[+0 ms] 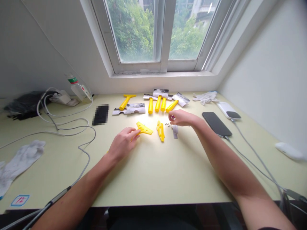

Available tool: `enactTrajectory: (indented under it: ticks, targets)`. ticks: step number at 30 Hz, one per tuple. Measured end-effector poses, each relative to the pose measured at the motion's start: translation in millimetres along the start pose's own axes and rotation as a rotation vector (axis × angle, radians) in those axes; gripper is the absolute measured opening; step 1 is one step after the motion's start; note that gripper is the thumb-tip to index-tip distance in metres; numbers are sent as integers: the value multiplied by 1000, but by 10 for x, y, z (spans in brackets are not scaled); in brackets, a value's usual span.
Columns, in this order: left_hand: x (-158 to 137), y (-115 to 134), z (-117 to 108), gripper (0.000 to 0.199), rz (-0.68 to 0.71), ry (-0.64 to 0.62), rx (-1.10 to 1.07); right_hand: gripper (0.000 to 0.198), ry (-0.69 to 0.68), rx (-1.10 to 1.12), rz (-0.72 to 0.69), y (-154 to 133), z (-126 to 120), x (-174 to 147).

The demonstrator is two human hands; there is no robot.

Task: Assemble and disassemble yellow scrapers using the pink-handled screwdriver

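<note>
Presently | left hand (123, 143) grips yellow tool (145, 129) | blue-edged sticker (20, 200): red characters, unclear

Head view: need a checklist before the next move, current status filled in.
1. Yellow piece held by left hand: ok, gripped near its wide end.
2. Right hand contents confirmed: cannot tell, fingers curled, grasp mostly hidden.
3. Loose yellow parts within reach: ok, on the table between the hands.
4. Small metal bits all accounted for: cannot tell, some visible, too small to count.
5. Grey plate on the table: ok, just below the right hand.
6. Gloves worn: not ok, both hands bare.
</note>
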State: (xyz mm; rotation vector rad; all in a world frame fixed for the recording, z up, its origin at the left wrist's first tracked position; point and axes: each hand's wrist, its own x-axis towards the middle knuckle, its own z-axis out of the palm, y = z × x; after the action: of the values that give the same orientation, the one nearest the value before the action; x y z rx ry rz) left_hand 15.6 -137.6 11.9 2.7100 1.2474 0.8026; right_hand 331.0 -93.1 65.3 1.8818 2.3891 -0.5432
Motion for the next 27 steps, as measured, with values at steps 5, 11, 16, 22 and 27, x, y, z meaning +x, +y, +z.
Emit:
enactTrajectory:
  ticks: [5, 11, 16, 22, 27]
  targets:
    - [11, -17, 8, 24, -13, -8, -12, 17, -86, -14, 59, 83, 36, 18]
    - [3, -35, 16, 24, -32, -16, -21, 19, -42, -2, 64, 83, 120, 109]
    - [191, -104, -84, 23, -121, -22, 39, 18, 47, 31, 47, 106, 35, 70]
    - [1194, -256, -161, 30, -454, -93, 282, 16, 128, 64, 36, 21, -94, -18]
    - [1942, -523, 73, 29, -599, -153, 269, 14, 156, 78, 10, -61, -168, -117]
